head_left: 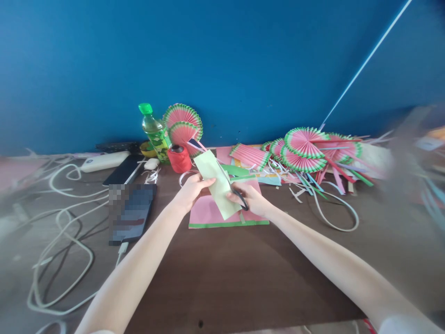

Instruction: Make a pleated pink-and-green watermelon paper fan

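My left hand [190,190] pinches the left edge of a pale green paper sheet [217,183], holding it tilted above the table. In my right hand [252,199] are black-handled scissors [236,189], whose blades run up along the right side of the sheet. Under both hands a pink sheet with a green bottom strip [208,215] lies flat on the brown table [225,278].
Pleated pink-and-green paper fans [306,146] and loose paper strips pile at the right rear; two more fans [182,123] lean on the blue wall. A green bottle [155,132], red cup [179,158], tablet [130,211], phone [123,170] and white cables [62,222] lie left.
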`<control>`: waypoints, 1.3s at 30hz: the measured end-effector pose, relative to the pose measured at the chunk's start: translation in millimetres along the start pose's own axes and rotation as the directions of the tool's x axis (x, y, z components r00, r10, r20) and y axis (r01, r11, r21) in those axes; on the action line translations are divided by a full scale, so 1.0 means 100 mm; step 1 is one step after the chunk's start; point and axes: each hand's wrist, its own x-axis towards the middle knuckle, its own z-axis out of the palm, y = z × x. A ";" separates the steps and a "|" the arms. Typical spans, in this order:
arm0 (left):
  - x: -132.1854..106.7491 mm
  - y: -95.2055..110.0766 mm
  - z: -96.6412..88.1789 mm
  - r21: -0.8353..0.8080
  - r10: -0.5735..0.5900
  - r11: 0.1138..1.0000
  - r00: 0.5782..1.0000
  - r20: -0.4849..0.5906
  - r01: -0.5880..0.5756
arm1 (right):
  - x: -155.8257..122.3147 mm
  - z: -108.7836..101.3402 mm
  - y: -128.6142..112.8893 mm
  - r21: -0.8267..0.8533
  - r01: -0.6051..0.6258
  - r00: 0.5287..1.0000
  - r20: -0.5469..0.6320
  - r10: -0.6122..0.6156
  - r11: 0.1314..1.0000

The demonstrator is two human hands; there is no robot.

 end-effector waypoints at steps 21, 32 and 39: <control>-0.02 0.00 0.06 0.000 0.063 0.998 0.996 -0.069 -0.063 | 0.00 0.01 0.04 0.007 -0.046 0.999 -0.007 0.046 0.999; -0.02 0.07 -0.02 0.089 0.122 0.991 0.962 -0.246 -0.103 | -0.02 -0.08 -0.07 0.057 -0.124 0.967 0.230 0.108 0.991; -0.04 0.24 -0.23 0.290 0.106 0.957 0.961 -0.256 -0.028 | -0.02 -0.29 -0.17 -0.065 -0.159 0.947 0.272 0.171 0.985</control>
